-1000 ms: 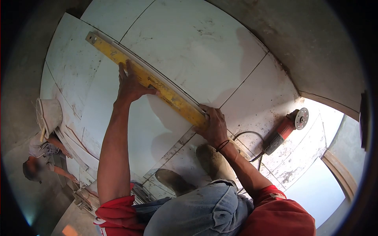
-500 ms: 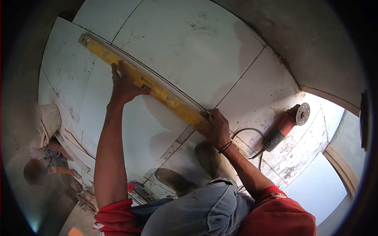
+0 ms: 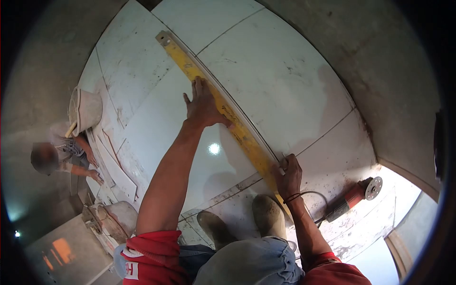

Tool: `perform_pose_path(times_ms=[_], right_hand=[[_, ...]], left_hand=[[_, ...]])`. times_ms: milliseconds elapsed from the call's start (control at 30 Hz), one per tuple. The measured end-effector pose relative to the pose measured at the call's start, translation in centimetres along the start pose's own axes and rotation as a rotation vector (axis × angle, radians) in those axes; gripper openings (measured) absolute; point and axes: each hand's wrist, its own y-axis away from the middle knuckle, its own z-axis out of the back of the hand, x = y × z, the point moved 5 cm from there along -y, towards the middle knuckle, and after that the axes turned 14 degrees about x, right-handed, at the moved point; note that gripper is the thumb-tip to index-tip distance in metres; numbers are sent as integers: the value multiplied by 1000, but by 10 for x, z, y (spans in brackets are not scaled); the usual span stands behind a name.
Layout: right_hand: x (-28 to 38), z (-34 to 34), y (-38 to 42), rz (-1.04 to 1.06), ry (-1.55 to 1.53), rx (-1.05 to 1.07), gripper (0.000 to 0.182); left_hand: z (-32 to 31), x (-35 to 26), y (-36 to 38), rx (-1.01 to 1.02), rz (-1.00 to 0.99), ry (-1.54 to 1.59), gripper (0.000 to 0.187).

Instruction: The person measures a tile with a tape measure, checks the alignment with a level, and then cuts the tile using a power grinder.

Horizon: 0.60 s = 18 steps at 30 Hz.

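Since the earlier frame the view has turned: the long yellow level (image 3: 244, 140) appears steeper, and both hands are upon it.
The level lies on the floor of large white tiles (image 3: 285, 99), along a straight dark joint (image 3: 175, 33). The left hand (image 3: 204, 105) is spread, with fingertips and thumb resting on the level. The right hand (image 3: 289, 179) has bent fingers at the level's edge, toward the end nearer to the two dusty brown boots (image 3: 267, 213); whether it grips some small thing there, I cannot tell. Near the floor's edge at the grey wall (image 3: 394, 85) lies a red and black angle grinder (image 3: 349, 199) with a round metal disc (image 3: 374, 188). At the opposite edge is a pale dirty bucket (image 3: 90, 109), and near it are the two hands of a co-worker (image 3: 96, 177).
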Motion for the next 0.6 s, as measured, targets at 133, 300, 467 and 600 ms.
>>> perform_pose_path(times_ms=[133,300,467,600], right_hand=[[23,3,-49,143,55,-67,13],[77,-21,-108,326,109,-104,13],[94,-57,-167,369,189,-26,19],[123,-79,-222,361,246,54,22]], left_hand=[[-1,1,-3,46,-43,9,182],[3,2,4,13,-63,90,181],[6,6,12,42,1,104,178],[3,11,8,31,-20,141,178]])
